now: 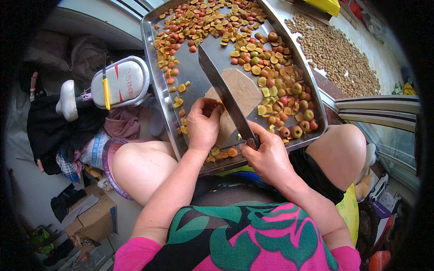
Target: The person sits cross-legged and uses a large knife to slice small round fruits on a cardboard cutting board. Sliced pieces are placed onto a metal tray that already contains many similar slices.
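Observation:
In my right hand [268,149] is the handle of a long, broad-bladed knife [223,91], its blade slanting up and left over a wooden board [245,91]. My left hand [205,125] pinches a small reddish piece of fruit [219,102] beside the blade, over the board's left part; most of the piece is hidden by the fingers. The board lies in a large metal tray [168,123] resting across the lap. Cut fruit pieces [203,20] cover the tray's far end and left side. Small whole fruits [296,131] and more slices lie along its right side.
Left of the tray stands a padded white seat [117,83] with a yellow-handled knife [106,93] on it. Many nuts in shells [335,54] are spread on the floor at upper right. A cardboard box [93,216] sits at lower left, and a sliding door frame [376,108] at right.

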`<state>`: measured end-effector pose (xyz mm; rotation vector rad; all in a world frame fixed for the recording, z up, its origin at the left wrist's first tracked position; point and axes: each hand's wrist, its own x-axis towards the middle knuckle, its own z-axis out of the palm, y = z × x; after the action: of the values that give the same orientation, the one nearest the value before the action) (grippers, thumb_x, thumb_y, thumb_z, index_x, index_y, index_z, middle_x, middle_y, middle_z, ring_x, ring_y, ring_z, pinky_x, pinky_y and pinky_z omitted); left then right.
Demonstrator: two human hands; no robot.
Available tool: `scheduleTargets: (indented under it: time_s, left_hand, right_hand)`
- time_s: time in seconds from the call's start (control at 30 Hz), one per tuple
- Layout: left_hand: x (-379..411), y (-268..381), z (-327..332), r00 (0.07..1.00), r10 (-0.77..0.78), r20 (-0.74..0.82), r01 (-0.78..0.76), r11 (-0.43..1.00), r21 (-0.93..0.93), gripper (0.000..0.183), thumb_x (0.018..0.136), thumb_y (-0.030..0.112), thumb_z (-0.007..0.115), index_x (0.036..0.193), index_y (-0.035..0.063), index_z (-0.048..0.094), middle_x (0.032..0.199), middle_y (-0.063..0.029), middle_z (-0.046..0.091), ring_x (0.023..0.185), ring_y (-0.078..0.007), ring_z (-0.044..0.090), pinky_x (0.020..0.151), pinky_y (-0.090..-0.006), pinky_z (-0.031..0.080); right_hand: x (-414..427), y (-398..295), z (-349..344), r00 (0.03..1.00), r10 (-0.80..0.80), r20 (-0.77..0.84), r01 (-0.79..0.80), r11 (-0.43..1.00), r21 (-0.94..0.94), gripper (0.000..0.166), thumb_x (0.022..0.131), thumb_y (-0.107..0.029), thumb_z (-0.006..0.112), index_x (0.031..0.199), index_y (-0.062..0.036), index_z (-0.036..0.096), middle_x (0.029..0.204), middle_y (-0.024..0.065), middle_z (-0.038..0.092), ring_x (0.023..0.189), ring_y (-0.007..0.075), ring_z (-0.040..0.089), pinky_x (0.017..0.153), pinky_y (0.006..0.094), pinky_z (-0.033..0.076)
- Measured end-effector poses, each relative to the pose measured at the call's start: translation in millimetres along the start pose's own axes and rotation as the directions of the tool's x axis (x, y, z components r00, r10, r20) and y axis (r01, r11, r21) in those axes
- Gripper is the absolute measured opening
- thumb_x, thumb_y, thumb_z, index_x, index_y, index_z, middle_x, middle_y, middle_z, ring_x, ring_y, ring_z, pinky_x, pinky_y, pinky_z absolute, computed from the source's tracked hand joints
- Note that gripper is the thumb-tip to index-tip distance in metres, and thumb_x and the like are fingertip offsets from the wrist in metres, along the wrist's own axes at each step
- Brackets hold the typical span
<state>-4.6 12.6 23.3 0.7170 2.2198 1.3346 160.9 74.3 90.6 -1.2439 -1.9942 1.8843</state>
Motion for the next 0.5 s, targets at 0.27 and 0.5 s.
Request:
scheduleTargets:
  time_s: [0.27,0.5]
  left_hand:
    - [0,-10,-1,0.995,-0.103,0.009,0.103,0.988,-0.116,0.008,0.085,0.000,0.068,0.091,-0.0010,0.064,0.087,-0.0105,0.071,0.082,-0.0154,0.068,0.076,-0.0286,0.052]
    - [-1,-6,5,0.998,-0.048,-0.034,0.042,0.987,-0.158,0.011,0.085,-0.003,0.064,0.096,-0.0016,0.062,0.091,-0.0103,0.071,0.086,-0.0167,0.068,0.080,-0.0289,0.051]
  right_hand:
    - [-3,-5,-1,0.985,-0.171,0.011,0.166,0.942,-0.291,0.050,0.077,-0.011,0.066,0.126,-0.0046,0.056,0.084,0.0242,0.067,0.082,0.0412,0.066,0.073,0.0482,0.053]
    - [0,-6,7,0.972,-0.232,0.044,0.224,0.842,-0.491,0.053,0.077,-0.008,0.064,0.127,0.0000,0.050,0.081,0.0248,0.067,0.076,0.0423,0.066,0.069,0.0506,0.053]
